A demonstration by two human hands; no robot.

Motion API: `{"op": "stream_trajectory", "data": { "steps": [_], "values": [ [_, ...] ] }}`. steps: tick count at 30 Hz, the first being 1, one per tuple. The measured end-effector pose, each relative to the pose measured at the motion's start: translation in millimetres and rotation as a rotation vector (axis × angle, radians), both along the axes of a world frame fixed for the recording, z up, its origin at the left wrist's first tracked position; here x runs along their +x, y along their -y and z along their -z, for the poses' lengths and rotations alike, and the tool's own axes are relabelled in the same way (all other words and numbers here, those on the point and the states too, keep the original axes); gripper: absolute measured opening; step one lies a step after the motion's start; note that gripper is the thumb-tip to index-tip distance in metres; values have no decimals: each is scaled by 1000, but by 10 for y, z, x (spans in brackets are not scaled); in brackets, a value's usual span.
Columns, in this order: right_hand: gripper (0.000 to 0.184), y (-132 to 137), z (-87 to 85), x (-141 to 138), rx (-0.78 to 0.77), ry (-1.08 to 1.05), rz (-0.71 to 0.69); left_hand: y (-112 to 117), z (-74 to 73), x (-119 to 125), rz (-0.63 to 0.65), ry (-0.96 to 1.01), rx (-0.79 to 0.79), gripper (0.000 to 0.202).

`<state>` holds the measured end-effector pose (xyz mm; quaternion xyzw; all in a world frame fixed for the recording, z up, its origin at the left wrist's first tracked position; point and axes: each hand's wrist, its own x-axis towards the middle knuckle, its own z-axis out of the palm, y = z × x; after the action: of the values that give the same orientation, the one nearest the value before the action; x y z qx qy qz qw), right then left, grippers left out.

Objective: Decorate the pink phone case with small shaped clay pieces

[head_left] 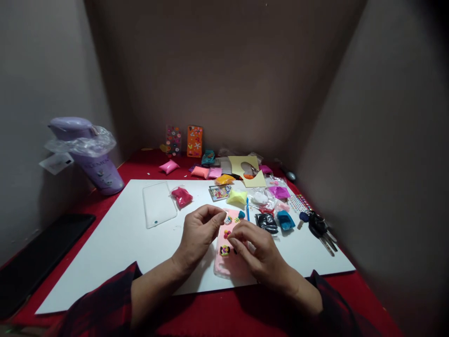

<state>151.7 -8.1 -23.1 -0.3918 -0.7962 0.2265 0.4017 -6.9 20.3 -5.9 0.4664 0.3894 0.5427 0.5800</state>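
A pink-coated phone case [220, 267] lies on the white board beneath my hands, with several small colourful clay figures on it. My left hand [198, 231] is closed in a pinch over the case's upper left; whatever its fingertips hold, if anything, is too small to make out. Thumb and index finger of my right hand [261, 250] are pinched above the middle of the case, beside a small red and yellow clay piece [227, 233]. Whether that piece is in the fingers or on the case I cannot tell. The right hand hides part of the case's right side.
A clear case [159, 206] and a red clay packet [182, 197] lie left on the white board [115, 252]. Beyond and to the right are a yellow packet [237, 196], black packet [266, 223], blue packet [285, 220] and keys [321, 229]. A purple tumbler [100, 171] stands far left.
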Motion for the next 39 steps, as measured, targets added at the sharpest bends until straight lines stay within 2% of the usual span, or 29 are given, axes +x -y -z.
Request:
{"op": "stream_trajectory", "data": {
  "steps": [3, 7, 17, 22, 34, 39],
  "values": [
    [10, 0, 37, 5, 53, 96, -14, -21, 0, 7, -21, 6, -6, 18],
    [8, -8, 80, 5, 31, 89, 3, -24, -1, 8, -29, 13, -10, 18],
    [12, -1, 54, -8, 36, 172, -6, -9, 21, -4, -30, 32, -10, 18],
    [7, -7, 81, -9, 7, 141, -12, -19, 24, -8, -25, 23, -6, 19],
    [17, -10, 55, -23, 64, 136, -62, -2, -11, -9, -29, 15, -39, 22],
    [14, -8, 50, -25, 71, 141, -50, -6, -2, -13, -29, 10, -33, 21]
  ]
}}
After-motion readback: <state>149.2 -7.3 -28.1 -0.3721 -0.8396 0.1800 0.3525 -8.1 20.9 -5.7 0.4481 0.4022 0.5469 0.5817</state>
